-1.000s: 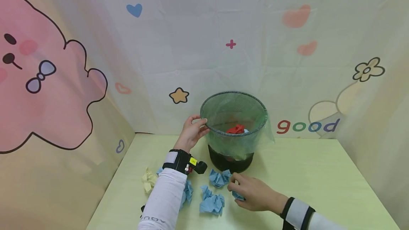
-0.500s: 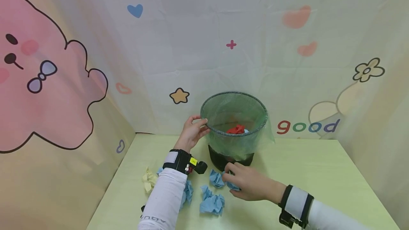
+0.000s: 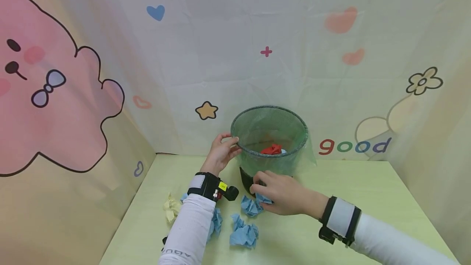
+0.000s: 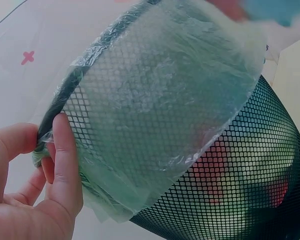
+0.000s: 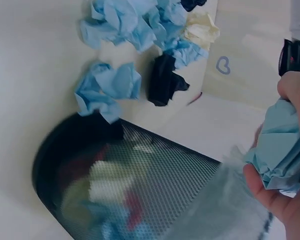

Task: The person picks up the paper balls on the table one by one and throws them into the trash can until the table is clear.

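A dark mesh wastebasket [image 4: 225,185] lined with a thin green plastic bag [image 3: 265,165] stands toward the back of the table. My left hand [image 3: 220,152] pinches its rim on the left side, thumb and fingers on either side of the bag-covered edge. In front of the basket my right hand [image 3: 281,193] holds a crumpled ball of blue paper [image 5: 280,145], lifted off the table. A red crumpled paper [image 3: 271,149] shows inside the basket, and through the mesh in the right wrist view there are also yellow and blue pieces.
Crumpled blue papers [image 3: 244,234] lie on the table before the basket, some partly behind the left forearm. A yellow crumpled paper [image 3: 171,207] is at the left, and a black crumpled piece [image 5: 164,80] shows in the right wrist view. A printed curtain [image 3: 239,64] hangs behind.
My right hand has risen from the tabletop toward the basket, carrying the blue paper ball up and slightly left. The left hand has stayed on the rim.
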`<state>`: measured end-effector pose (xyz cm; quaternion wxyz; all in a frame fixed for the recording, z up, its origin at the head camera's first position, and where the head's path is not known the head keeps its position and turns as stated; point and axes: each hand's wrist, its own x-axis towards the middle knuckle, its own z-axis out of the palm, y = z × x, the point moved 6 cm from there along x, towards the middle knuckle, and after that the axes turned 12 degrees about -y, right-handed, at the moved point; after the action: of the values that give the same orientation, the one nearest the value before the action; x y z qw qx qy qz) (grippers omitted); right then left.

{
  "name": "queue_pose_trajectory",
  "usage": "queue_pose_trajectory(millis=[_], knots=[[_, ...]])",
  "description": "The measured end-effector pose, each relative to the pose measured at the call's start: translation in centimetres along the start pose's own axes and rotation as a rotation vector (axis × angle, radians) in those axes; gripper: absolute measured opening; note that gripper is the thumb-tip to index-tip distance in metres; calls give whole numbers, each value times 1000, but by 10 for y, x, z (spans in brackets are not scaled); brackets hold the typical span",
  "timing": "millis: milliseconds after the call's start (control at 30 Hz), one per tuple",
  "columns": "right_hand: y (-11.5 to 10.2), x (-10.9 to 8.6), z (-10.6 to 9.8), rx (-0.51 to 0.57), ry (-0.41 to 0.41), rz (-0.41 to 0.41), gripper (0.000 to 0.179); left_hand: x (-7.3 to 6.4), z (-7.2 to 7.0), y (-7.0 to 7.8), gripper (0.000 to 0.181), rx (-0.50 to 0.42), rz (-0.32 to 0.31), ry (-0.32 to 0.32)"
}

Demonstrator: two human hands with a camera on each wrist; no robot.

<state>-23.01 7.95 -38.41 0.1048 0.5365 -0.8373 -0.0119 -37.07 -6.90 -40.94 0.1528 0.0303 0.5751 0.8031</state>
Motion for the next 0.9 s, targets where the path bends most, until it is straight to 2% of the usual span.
queue_pose_trajectory(millis=[500,667,900], knots=[[19,15,-48,-56,86,-34,33,-1,0,1,36,-9,1,15],[29,17,-58,-41,120,-26,30,1,0,0,38,-11,4,10],[44,22,-65,-21,115,9,27,2,0,0,42,-12,7,2]])
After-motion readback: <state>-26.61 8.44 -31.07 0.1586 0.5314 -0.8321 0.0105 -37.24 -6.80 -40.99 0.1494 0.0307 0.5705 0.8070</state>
